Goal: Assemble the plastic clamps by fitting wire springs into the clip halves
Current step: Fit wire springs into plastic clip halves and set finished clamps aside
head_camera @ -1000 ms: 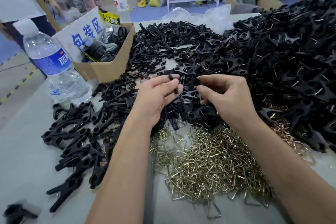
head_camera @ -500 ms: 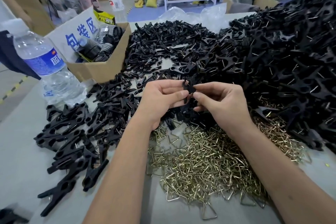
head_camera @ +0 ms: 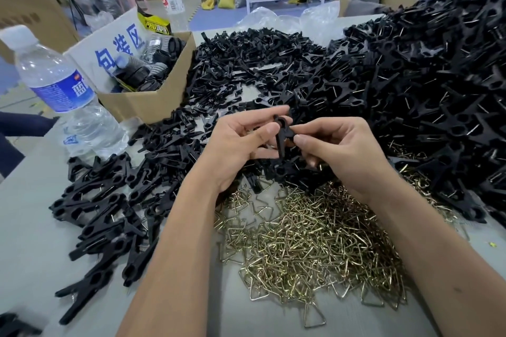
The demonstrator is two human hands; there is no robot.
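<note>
Both hands hold black plastic clip halves (head_camera: 282, 136) upright above the table's middle. My left hand (head_camera: 241, 145) pinches them from the left with thumb and fingers. My right hand (head_camera: 336, 150) pinches them from the right with thumb and forefinger. Whether a spring sits in them is hidden. A heap of brass-coloured wire springs (head_camera: 315, 238) lies on the table just under my wrists. Loose black clip halves (head_camera: 260, 68) spread behind my hands. A tall pile of assembled clamps (head_camera: 438, 85) fills the right side.
A row of black clamps (head_camera: 104, 213) lies at the left on the grey table (head_camera: 32, 241). A water bottle (head_camera: 60, 96) stands at the far left beside an open cardboard box (head_camera: 147, 98) of dark parts. A second bottle (head_camera: 170, 0) stands behind it.
Both hands have lifted the clip halves off the pile and brought them closer together and nearer to me. The black piece now stands upright between the fingertips.
</note>
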